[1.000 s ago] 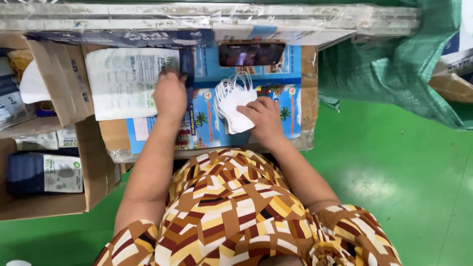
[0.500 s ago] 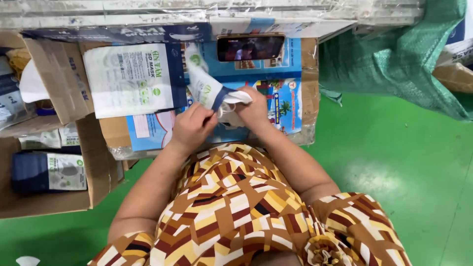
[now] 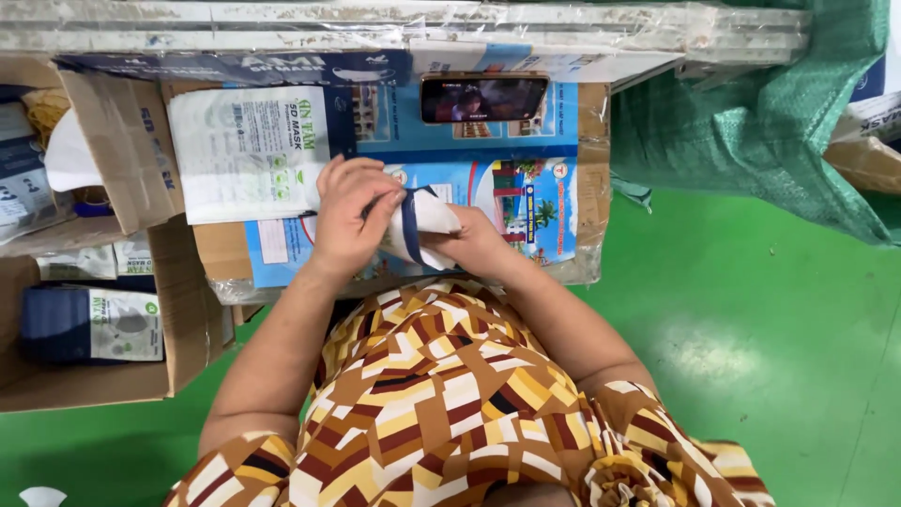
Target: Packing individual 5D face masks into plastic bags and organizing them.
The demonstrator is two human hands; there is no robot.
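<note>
White mask stack [image 3: 427, 225] pinched by both hands' fingers [image 3: 361, 202], dark band [image 3: 410, 230] half-wrapped (could slip, fanning loose).

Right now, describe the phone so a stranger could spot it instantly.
Find the blue printed carton top in front of the person. At its far edge, a phone lies sideways. Its dark, lit screen sets it apart from the white mask packets nearby.

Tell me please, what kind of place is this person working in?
Probably a packing area in a small factory or warehouse. Both hands, left hand and right hand, hold a stack of white masks over a cardboard box; a carton of packed mask bags stands beside it on a green painted floor.
</note>
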